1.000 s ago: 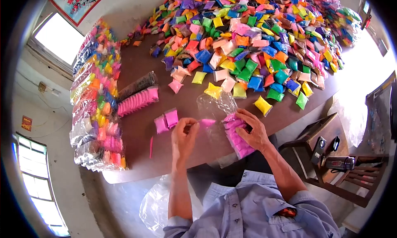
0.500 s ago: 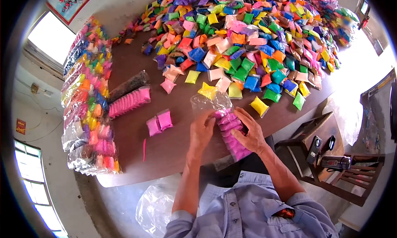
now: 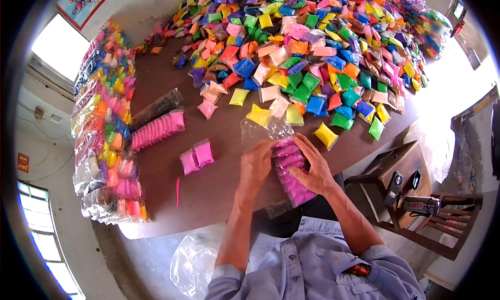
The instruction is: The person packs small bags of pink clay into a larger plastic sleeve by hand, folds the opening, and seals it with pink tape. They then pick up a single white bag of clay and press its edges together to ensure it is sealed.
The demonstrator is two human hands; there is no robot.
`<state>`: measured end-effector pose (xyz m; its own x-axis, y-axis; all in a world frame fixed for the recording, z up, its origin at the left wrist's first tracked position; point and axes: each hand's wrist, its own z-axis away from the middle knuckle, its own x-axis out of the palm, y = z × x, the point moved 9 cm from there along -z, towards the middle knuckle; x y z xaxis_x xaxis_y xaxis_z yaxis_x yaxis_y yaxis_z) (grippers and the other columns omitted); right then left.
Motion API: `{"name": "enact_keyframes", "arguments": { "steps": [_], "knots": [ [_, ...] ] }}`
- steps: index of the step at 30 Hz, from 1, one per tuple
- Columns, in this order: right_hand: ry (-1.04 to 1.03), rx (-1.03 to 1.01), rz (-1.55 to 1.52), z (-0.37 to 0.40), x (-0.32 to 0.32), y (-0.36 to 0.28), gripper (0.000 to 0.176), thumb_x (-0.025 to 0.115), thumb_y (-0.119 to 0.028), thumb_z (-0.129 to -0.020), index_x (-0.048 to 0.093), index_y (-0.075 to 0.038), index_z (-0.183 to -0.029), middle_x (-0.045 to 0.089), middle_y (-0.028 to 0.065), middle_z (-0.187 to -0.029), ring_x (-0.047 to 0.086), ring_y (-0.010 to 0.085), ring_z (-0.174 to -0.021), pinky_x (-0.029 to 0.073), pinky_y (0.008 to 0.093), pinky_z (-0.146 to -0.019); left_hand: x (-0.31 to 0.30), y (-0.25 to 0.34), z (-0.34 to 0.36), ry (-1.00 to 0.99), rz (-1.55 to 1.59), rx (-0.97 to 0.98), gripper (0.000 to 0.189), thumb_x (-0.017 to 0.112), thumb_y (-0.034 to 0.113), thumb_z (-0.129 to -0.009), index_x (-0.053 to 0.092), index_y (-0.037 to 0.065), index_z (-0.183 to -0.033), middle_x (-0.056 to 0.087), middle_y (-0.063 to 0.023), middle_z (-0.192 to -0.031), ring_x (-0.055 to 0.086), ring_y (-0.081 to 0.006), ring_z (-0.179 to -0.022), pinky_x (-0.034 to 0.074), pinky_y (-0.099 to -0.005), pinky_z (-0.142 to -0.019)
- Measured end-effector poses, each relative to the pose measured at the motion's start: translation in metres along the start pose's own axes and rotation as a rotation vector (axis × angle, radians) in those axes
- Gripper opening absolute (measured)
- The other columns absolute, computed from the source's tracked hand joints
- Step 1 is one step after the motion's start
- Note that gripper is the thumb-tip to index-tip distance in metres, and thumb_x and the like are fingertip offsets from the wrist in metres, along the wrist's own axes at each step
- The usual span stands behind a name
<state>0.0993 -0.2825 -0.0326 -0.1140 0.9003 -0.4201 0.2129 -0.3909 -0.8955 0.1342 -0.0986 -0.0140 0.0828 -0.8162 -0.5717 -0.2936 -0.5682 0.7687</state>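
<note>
My right hand (image 3: 315, 171) clasps the long, clear plastic bag of pinkish-purple sachets (image 3: 295, 186) at the brown table's (image 3: 221, 201) near edge, its long axis running away and slightly left, far end beside my left hand (image 3: 258, 162), whose grip I cannot tell

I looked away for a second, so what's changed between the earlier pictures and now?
The left hand moved right, from beside the clear bag to its upper end; the pink packet it held no longer shows. The right hand stays on the bag. The two loose pink packets and pink strip lie as before.
</note>
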Motion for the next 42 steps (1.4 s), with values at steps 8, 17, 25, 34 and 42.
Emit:
{"name": "enact_keyframes", "arguments": {
  "steps": [8,17,25,34,42],
  "knots": [
    [-0.020,-0.042,0.069,0.002,0.005,-0.004,0.083,0.081,-0.020,-0.082,0.050,-0.007,-0.158,0.046,0.0176,-0.165,0.043,0.0372,-0.152,0.036,0.0442,-0.126,-0.004,0.004,0.016,-0.023,0.085,-0.047,0.028,0.064,-0.004,-0.095,0.077,0.006,-0.118,0.075,-0.0199,-0.110,0.074,-0.0408,-0.100,0.058,-0.0423,-0.086],
    [0.022,-0.110,0.065,0.006,0.009,-0.010,0.075,0.080,-0.019,-0.083,0.056,-0.006,-0.153,0.050,0.0194,-0.160,0.047,0.0390,-0.148,0.037,0.0453,-0.124,-0.010,0.005,0.032,0.034,0.047,-0.050,0.027,0.063,-0.002,-0.097,0.076,0.006,-0.120,0.076,-0.0194,-0.111,0.074,-0.0418,-0.100,0.059,-0.0429,-0.082],
    [0.135,-0.119,0.093,0.009,0.004,-0.008,0.069,0.078,-0.020,-0.086,0.058,-0.006,-0.151,0.051,0.0192,-0.160,0.047,0.0385,-0.148,0.037,0.0457,-0.123,-0.009,0.011,0.020,0.072,0.012,0.005,0.025,0.066,0.002,-0.098,0.075,0.007,-0.120,0.076,-0.0194,-0.112,0.074,-0.0412,-0.101,0.059,-0.0446,-0.084],
    [0.130,-0.106,0.085,0.007,0.002,-0.010,0.065,0.076,-0.021,-0.088,0.060,-0.005,-0.149,0.053,0.0193,-0.158,0.049,0.0381,-0.146,0.038,0.0454,-0.122,-0.139,-0.043,0.013,0.285,-0.671,-0.025,0.028,0.069,0.011,-0.096,0.074,0.005,-0.123,0.075,-0.0182,-0.122,0.072,-0.0382,-0.111,0.057,-0.0466,-0.095],
    [0.121,-0.095,0.072,0.008,0.003,-0.004,0.064,0.074,-0.020,-0.089,0.060,-0.006,-0.150,0.052,0.0164,-0.160,0.048,0.0353,-0.149,0.037,0.0434,-0.124,-0.159,-0.079,-0.002,0.063,-0.641,-0.124,0.040,0.072,0.009,-0.086,0.071,0.006,-0.126,0.071,-0.0211,-0.124,0.070,-0.0424,-0.111,0.057,-0.0497,-0.095]
  ]
}}
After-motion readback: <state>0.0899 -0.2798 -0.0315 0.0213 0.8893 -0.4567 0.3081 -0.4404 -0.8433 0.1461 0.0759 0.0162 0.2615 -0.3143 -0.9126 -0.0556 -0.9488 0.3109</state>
